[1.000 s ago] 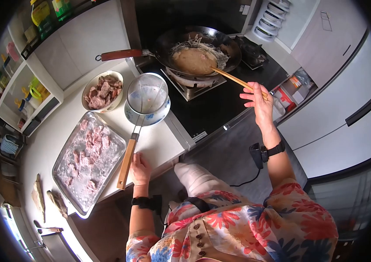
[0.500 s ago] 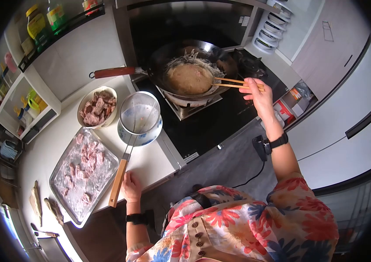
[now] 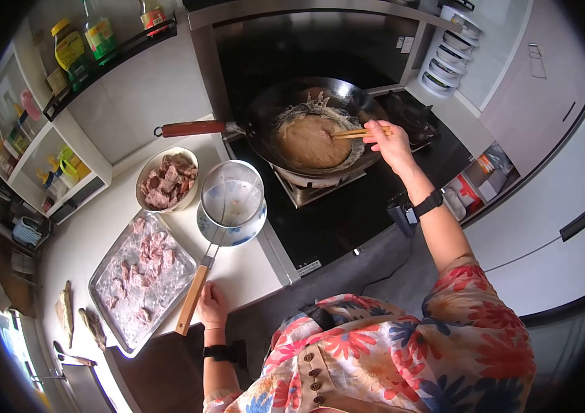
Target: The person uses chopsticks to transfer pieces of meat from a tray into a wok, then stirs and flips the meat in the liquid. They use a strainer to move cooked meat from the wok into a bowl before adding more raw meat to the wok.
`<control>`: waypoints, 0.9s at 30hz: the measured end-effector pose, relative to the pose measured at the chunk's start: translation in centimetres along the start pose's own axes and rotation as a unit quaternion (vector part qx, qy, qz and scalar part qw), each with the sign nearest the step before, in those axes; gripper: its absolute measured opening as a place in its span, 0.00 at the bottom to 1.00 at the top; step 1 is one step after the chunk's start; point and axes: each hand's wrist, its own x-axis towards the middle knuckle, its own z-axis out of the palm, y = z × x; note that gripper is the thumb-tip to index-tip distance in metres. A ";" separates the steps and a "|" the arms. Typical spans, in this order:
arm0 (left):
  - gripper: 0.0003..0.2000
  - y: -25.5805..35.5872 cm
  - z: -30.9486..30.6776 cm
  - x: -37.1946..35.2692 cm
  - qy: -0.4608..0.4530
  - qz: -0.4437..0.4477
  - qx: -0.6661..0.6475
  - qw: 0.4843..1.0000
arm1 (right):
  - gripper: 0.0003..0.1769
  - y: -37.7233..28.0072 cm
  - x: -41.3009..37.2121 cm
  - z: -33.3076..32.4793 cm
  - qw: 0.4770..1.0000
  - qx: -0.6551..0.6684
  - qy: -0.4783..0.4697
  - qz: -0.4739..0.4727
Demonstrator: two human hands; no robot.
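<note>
Nearest me, my left hand (image 3: 211, 306) rests on the worktop (image 3: 251, 268) edge, fingers loose and empty, just beside the strainer's wooden handle (image 3: 191, 310). Left of that lies a metal tray (image 3: 123, 313) of floured meat. Farthest off, my right hand (image 3: 390, 143) pinches wooden chopsticks (image 3: 351, 133), their tips in the round black wok (image 3: 261, 117) of frothy brown liquid.

Wore short-sleeved floral blouse (image 3: 409, 344): pale ground, red, orange and blue blooms. Row of small brown round buttons (image 3: 311, 375) ran down cream front placket. Black strap wristband (image 3: 429, 204) circled right wrist, small black box (image 3: 398, 215) hung beside it. Matching black band (image 3: 215, 353) circled left wrist. Ungloved: left hand (image 3: 211, 306), right hand (image 3: 390, 143).
</note>
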 end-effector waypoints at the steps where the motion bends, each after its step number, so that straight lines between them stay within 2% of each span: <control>1: 0.04 0.0 0.0 0.0 -0.001 -0.001 0.001 1.000 | 0.19 -0.2 0.0 -0.2 1.000 0.000 -0.001 0.001; 4: 0.04 0.2 0.0 0.0 -0.001 -0.004 0.005 1.000 | 0.18 -0.8 -0.3 -0.6 1.000 0.004 0.012 0.007; 6: 0.04 0.2 0.0 0.0 -0.005 -0.013 -0.009 1.000 | 0.17 -1.2 -0.6 -0.1 0.999 0.028 0.039 -0.023; 9: 0.04 0.1 0.1 0.0 -0.001 -0.009 -0.002 1.000 | 0.20 -0.8 -0.7 0.7 0.999 0.036 0.003 -0.026; 12: 0.04 0.0 0.1 0.0 0.012 0.009 -0.005 1.000 | 0.19 -0.2 -0.4 0.6 1.000 0.022 0.004 -0.018; 19: 0.05 0.0 0.0 -0.1 -0.009 -0.018 -0.023 1.000 | 0.16 -1.1 -0.3 1.0 0.999 0.031 0.020 -0.022; 22: 0.04 -0.4 0.2 -0.1 0.012 0.003 -0.018 1.000 | 0.18 -1.4 -0.1 2.3 0.999 0.032 0.015 -0.042; 27: 0.04 -0.1 0.2 -0.1 0.012 -0.003 -0.016 1.000 | 0.14 -1.9 0.6 6.9 0.997 0.060 -0.025 -0.048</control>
